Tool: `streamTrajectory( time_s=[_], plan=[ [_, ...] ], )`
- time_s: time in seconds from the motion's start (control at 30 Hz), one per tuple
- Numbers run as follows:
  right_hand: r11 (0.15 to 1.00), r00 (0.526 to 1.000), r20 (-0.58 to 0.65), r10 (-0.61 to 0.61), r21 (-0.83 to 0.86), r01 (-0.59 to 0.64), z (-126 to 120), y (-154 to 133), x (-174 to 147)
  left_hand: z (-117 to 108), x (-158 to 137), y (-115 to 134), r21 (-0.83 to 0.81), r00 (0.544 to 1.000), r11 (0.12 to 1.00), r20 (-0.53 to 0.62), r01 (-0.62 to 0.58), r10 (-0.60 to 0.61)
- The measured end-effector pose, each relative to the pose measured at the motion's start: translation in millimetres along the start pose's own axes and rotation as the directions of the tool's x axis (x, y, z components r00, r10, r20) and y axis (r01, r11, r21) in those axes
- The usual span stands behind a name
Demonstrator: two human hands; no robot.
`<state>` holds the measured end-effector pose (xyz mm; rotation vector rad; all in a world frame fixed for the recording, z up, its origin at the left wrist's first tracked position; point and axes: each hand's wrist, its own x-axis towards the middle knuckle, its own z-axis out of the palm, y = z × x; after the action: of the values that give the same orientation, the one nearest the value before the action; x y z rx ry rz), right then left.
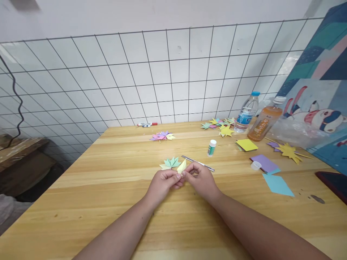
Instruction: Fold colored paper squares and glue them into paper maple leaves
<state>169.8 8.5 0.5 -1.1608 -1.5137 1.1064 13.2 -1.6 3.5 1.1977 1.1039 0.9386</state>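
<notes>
Both my hands meet over the middle of the wooden table (108,202), pinching a small folded piece of pale yellow paper (181,166). My left hand (164,182) grips its lower left side with thumb and fingers. From the right, my right hand (202,179) pinches its lower edge. The paper comes to a point at the top. Just behind my left hand lies a green folded paper leaf (171,163) with pointed tips. A slim metallic pen or knife (197,163) lies slantwise behind my right hand; its kind is unclear.
A glue stick (211,148) stands upright behind my right hand. Folded paper leaves (162,135) lie farther back, near markers (148,124). At right are a water bottle (246,113), an orange drink bottle (265,122), yellow paper squares (246,144), blue paper (278,184) and a dark-edged device (332,184).
</notes>
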Motion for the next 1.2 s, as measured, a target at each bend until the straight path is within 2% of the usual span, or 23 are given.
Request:
streamTrajectory(
  time_s=[0.13,0.3,0.37,0.47,0.67,0.8,1.0,1.1,1.2],
  plan=[
    [0.998,0.999,-0.01,0.044,0.038,-0.044,2,0,0,2,0,0,-0.02,1.0,1.0,-0.02,0.006,-0.007],
    [0.988,0.999,-0.008,0.041,0.15,-0.039,3,0,-1,3,-1,-1,0.058,0.99,0.989,-0.043,-0.135,0.137],
    [0.975,0.995,0.031,0.096,0.198,-0.1,3,1,0,1,0,-3,0.095,0.985,0.983,-0.051,-0.158,0.163],
    [0.965,0.978,0.125,0.164,0.184,-0.185,2,2,1,0,1,-5,0.15,0.982,0.975,-0.061,-0.166,0.177],
    [0.995,0.998,0.03,0.061,0.076,-0.063,0,0,5,3,1,-3,0.109,0.989,0.985,-0.046,-0.134,0.14],
    [0.997,0.996,0.089,-0.001,-0.081,0.009,-5,0,6,-1,1,-1,0.152,0.987,0.979,-0.064,-0.134,0.145],
    [0.986,0.984,0.176,-0.008,-0.16,0.037,-10,6,6,-6,3,0,0.199,0.985,0.97,-0.073,-0.14,0.158],
    [0.993,0.982,0.186,-0.03,-0.111,0.051,-9,7,6,-5,3,-2,0.292,0.966,0.939,-0.124,-0.181,0.225],
    [0.99,0.985,0.173,-0.02,-0.134,0.043,-8,9,6,-4,2,-5,0.464,0.931,0.848,-0.118,-0.256,0.346]
  ],
)
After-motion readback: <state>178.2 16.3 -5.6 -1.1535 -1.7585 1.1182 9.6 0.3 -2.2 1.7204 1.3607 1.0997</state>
